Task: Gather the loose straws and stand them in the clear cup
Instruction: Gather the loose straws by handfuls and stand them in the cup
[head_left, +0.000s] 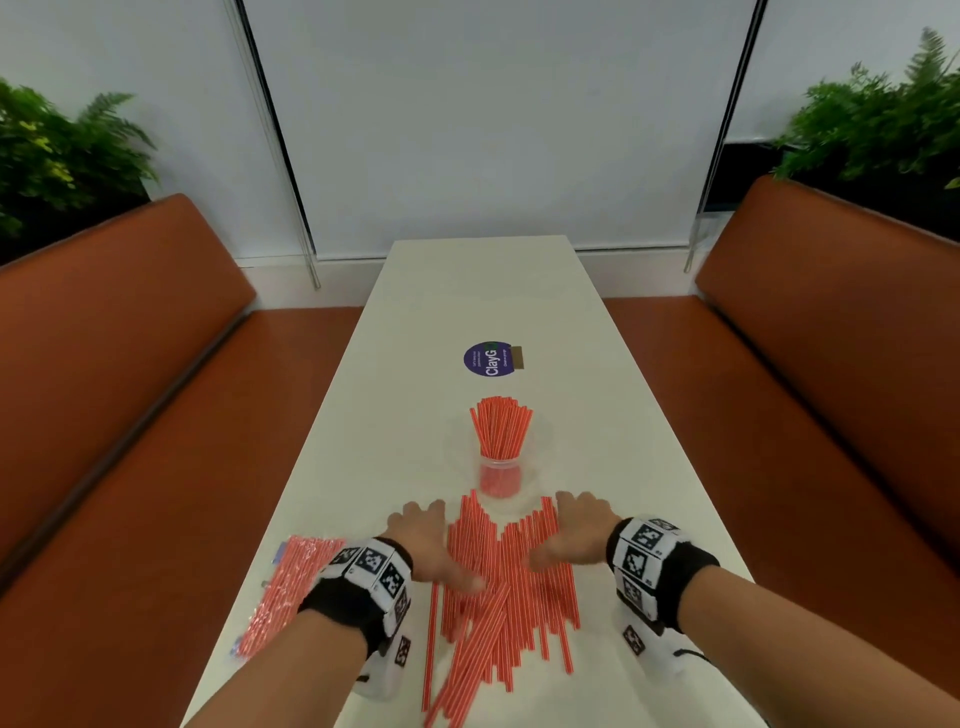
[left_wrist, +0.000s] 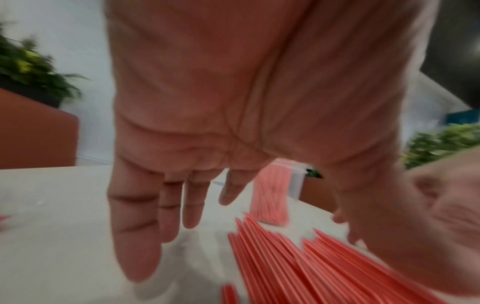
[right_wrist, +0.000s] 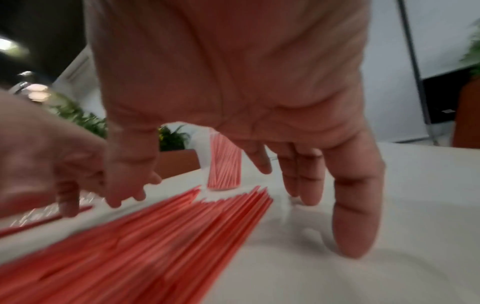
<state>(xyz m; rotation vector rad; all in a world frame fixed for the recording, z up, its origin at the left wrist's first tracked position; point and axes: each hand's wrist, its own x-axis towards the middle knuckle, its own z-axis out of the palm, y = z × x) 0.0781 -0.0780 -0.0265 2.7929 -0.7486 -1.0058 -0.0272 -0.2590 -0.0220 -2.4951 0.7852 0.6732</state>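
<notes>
A heap of loose red straws (head_left: 506, 582) lies flat on the white table (head_left: 571, 364), also seen as the red straws (left_wrist: 298, 263) and the red straws (right_wrist: 145, 236). Beyond it stands the clear cup (head_left: 500, 475) with several red straws upright in it; the cup (left_wrist: 275, 195) and the cup (right_wrist: 224, 162) show past the fingers. My left hand (head_left: 428, 540) flanks the heap's left side, fingers (left_wrist: 135, 226) straight and pointing down to the table. My right hand (head_left: 579, 532) flanks the right side, fingers (right_wrist: 355, 205) straight too. Neither holds anything.
A plastic bag of red straws (head_left: 288, 587) lies at the table's left edge by my left wrist. A purple round sticker (head_left: 490, 358) sits farther up the table. Orange benches (head_left: 130, 364) run along both sides, with plants behind them.
</notes>
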